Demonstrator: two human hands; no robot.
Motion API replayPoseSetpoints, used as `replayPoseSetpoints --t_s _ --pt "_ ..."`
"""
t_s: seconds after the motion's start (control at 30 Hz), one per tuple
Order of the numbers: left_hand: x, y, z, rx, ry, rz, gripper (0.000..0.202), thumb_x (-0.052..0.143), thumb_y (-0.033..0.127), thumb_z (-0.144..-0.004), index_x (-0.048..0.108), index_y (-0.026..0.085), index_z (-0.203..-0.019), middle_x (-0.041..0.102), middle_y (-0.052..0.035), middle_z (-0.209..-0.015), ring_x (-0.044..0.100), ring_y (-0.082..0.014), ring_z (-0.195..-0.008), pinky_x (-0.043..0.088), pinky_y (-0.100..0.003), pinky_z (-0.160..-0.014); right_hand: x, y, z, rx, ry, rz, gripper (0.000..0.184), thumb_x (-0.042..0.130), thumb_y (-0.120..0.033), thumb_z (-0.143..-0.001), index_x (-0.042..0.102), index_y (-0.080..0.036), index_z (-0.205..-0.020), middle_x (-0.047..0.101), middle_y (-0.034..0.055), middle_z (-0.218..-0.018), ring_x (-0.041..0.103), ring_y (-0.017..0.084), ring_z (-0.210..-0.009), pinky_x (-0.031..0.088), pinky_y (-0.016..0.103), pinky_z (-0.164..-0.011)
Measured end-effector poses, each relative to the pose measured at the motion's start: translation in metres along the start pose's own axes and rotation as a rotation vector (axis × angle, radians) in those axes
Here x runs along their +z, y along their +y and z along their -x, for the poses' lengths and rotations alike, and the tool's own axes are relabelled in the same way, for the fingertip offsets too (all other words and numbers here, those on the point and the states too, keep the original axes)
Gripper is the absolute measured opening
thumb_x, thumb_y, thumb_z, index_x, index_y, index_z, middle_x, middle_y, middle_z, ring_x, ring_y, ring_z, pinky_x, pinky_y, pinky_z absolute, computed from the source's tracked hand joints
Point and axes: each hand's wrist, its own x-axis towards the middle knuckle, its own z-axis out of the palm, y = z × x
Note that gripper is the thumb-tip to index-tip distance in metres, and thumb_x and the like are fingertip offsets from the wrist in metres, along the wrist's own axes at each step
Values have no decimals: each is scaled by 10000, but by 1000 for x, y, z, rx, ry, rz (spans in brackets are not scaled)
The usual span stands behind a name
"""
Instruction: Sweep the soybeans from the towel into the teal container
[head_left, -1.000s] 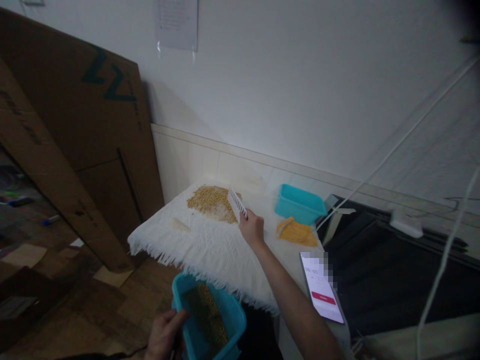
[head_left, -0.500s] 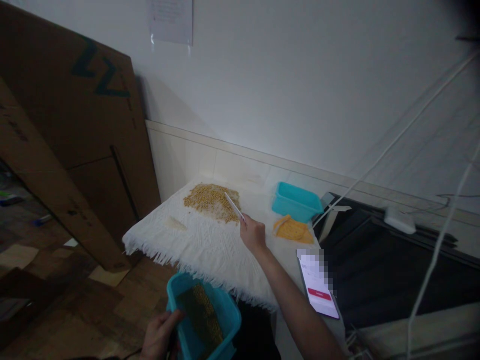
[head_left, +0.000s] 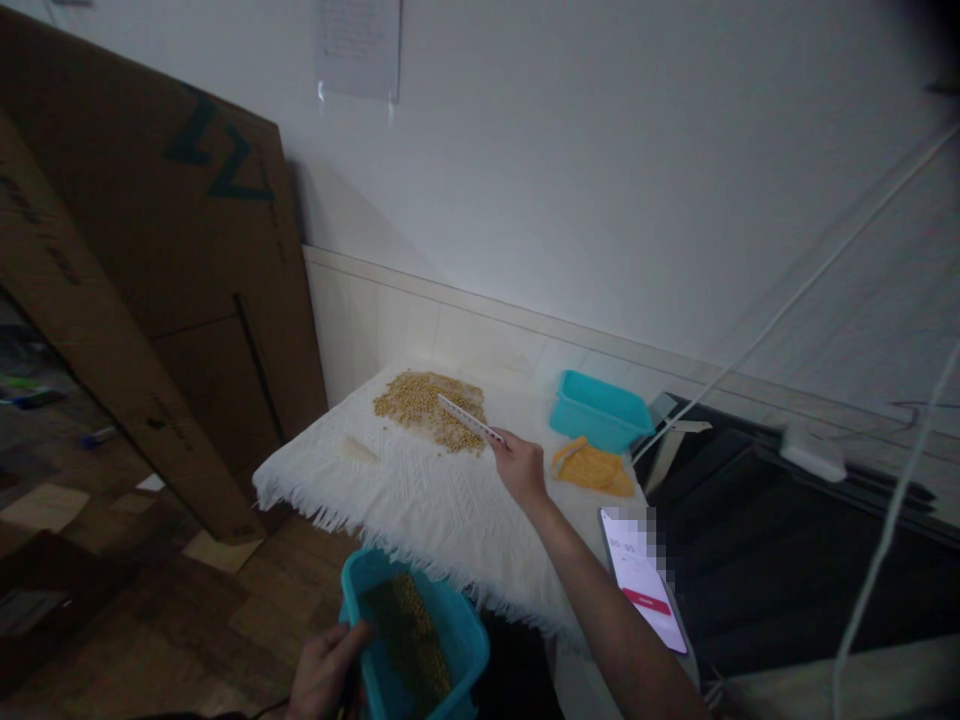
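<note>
My right hand (head_left: 517, 466) is closed on one end of a thin white strip (head_left: 466, 415) with a row of dark marks along it. The strip's far end is over a spread pile of small yellow beans (head_left: 412, 396) on a white fringed cloth (head_left: 442, 510). My left hand (head_left: 328, 668) grips the left rim of a blue plastic bin (head_left: 469, 650), held below the cloth's front edge. Yellow beans (head_left: 429, 640) lie inside the bin, partly in dark shade. Some of my left fingers are hidden behind its wall.
A second blue bin (head_left: 602, 410) stands at the table's back right, behind a folded yellow cloth (head_left: 592, 467). A phone (head_left: 641, 590) lies at the right edge. Tall cardboard (head_left: 210, 250) rises on the left. White cables (head_left: 810, 290) run down on the right.
The white strip has turned, so its tip sits further left and lower and more of its broad face shows. My left hand still holds the bin. The whole view has shifted slightly.
</note>
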Motion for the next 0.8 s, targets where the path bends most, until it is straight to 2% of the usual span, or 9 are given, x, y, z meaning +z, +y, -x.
replayPoseSetpoints --t_s 0.3,0.47,0.8 --pt "2 11 4 -8 21 25 473 674 610 -513 454 212 -388 422 27 -231 276 -75 -217 150 -213 -296 2 5 2 12 -28 -157 231 554 -320 -876 721 -224 -1003 745 33 -949 705 199 -832 534 268 -743" --pt "0 10 3 7 17 34 478 656 614 -546 452 210 -394 416 35 -239 274 -69 -220 147 -207 -302 4 2 3 4 -67 -221 194 583 -257 -847 729 -247 -974 743 5 -951 707 202 -851 547 303 -776" --pt "1 15 5 -1 -8 34 469 667 612 -528 463 213 -393 430 20 -234 299 -89 -210 146 -216 -284 7 -2 10 -22 -96 -274 200 590 -220 -843 727 -231 -987 739 12 -969 705 193 -872 540 290 -809"
